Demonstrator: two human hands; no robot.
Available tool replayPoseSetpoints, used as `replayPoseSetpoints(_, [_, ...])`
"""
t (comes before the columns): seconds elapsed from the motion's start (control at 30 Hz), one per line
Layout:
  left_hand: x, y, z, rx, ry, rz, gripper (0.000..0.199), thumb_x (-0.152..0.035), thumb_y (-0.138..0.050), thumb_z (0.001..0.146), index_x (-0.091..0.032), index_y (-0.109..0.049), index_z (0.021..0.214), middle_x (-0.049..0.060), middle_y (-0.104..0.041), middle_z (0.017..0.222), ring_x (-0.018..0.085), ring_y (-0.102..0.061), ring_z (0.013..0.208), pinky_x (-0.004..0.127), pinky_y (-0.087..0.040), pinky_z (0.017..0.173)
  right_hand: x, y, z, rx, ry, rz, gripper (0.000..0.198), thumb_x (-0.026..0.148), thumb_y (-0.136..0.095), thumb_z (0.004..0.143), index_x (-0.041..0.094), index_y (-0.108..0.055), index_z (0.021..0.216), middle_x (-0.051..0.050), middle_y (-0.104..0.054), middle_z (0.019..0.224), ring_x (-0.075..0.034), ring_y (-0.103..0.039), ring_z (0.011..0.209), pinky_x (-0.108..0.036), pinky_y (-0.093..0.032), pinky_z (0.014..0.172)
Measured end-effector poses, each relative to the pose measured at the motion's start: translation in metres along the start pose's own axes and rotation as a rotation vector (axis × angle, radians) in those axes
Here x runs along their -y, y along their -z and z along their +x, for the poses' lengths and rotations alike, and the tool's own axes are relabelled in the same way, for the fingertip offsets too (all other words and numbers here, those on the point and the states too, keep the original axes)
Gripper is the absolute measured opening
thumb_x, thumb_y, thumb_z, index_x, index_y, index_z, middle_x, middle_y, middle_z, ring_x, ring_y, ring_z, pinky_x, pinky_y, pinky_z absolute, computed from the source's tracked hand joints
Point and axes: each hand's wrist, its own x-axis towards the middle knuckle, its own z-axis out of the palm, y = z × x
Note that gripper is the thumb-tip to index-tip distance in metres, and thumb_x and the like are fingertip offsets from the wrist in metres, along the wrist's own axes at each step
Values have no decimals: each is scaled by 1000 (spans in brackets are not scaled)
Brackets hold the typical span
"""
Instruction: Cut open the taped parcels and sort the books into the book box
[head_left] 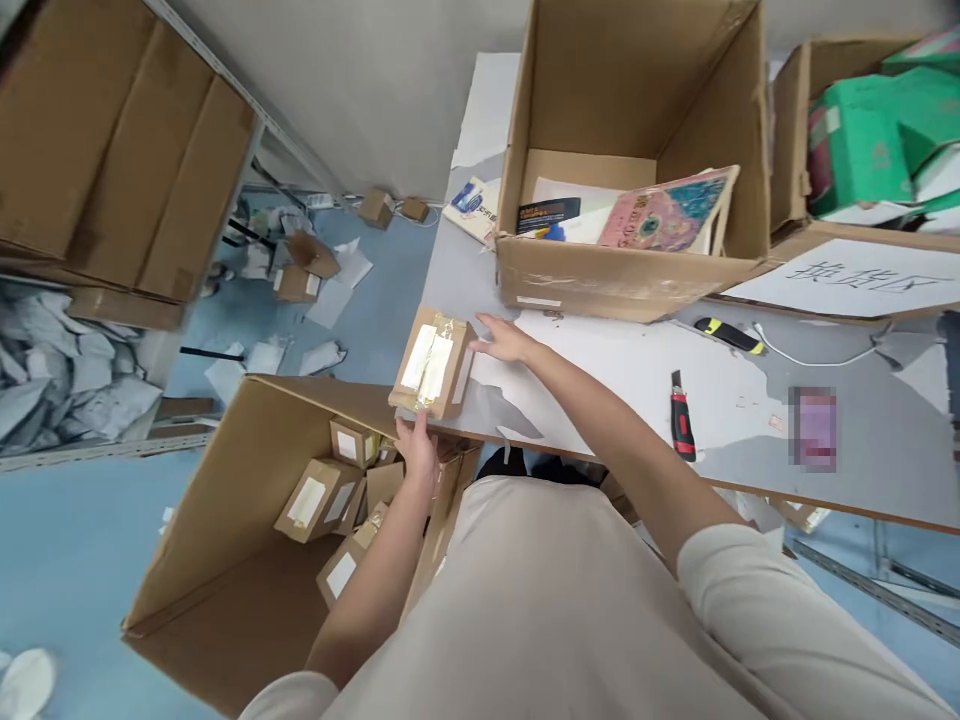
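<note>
A small brown cardboard box (456, 350) with shiny tape and white labels lies at the left edge of the white table (585, 370). At its near end, my left hand (418, 450) grips the lower edge, part of the fingers hidden by the box. My right hand (504, 340) is beside the box's right side, palm down over the table, with fingers apart and fingertips at or close to the cardboard. Below my left forearm stands a large open carton (217, 510), which holds several similar small taped boxes (307, 500).
A big open carton (630, 280) with books stands at the table's back; another, right, holds green packages (862, 150). A red-black utility knife (681, 420), a yellow-black cutter (729, 335) and a blurred purple item (816, 428) lie rightward. Shelving with cartons (112, 130) is left.
</note>
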Motion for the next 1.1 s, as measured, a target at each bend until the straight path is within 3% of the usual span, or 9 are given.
replayPoseSetpoints(0.07, [-11, -1, 7, 66, 71, -117, 75, -67, -35, 86, -36, -6, 148, 8, -34, 151, 22, -46, 131, 38, -52, 90, 17, -24, 25, 31, -36, -7, 72, 38, -70, 74, 14, -45, 137, -11, -45, 141, -30, -40, 133, -47, -30, 112])
replayPoseSetpoints(0.17, [-23, -4, 4, 126, 72, -195, 72, -65, -38, 86, -38, -9, 147, 5, -35, 152, 21, -48, 129, 35, -54, 88, 29, -40, 17, -19, -127, -36, 71, 30, -68, 73, 11, -43, 137, -14, -46, 138, -31, -45, 127, -47, -34, 110])
replayPoseSetpoints(0.27, [-29, -5, -7, 167, -18, -123, 70, -66, -40, 86, -39, -14, 146, 2, -35, 151, 21, -48, 129, 32, -55, 85, 26, -30, -35, -157, -204, 28, 64, 30, -68, 72, 15, -48, 131, -13, -52, 130, -28, -52, 117, -45, -43, 103])
replayPoseSetpoints(0.4, [-39, -20, -17, 332, -172, -93, 75, -63, -48, 84, -34, -19, 148, 4, -40, 149, 23, -49, 129, 33, -53, 91, 16, -5, -129, -369, -317, 230, 58, 34, -67, 73, 21, -49, 127, -10, -52, 129, -21, -61, 104, -41, -49, 97])
replayPoseSetpoints(0.57, [-58, -74, -26, 624, -233, -100, 77, -56, -59, 81, -29, -30, 146, 4, -47, 144, 23, -49, 128, 34, -44, 103, 7, 18, -230, -673, -500, 383, 63, 40, -69, 71, 23, -48, 128, -11, -53, 131, -21, -64, 101, -42, -50, 97])
replayPoseSetpoints(0.73, [-72, -129, -45, 804, -194, 44, 78, -59, -59, 79, -29, -33, 146, 6, -51, 141, 25, -53, 123, 37, -47, 98, -8, 37, -297, -820, -563, 425, 66, 44, -70, 70, 23, -49, 130, -12, -56, 129, -24, -64, 101, -45, -50, 96])
replayPoseSetpoints(0.93, [-73, -166, -53, 827, -103, 172, 76, -62, -54, 80, -32, -31, 146, 7, -46, 145, 27, -55, 120, 35, -53, 81, -36, 50, -329, -817, -555, 492, 67, 45, -72, 68, 21, -52, 128, -14, -56, 128, -25, -66, 98, -44, -52, 91])
replayPoseSetpoints(1.1, [-61, -176, -45, 763, -233, 160, 72, -57, -61, 76, -25, -45, 139, 8, -57, 133, 24, -58, 113, 38, -49, 92, -64, 58, -332, -775, -517, 493, 66, 47, -71, 69, 24, -49, 127, -12, -54, 130, -22, -65, 96, -44, -52, 90])
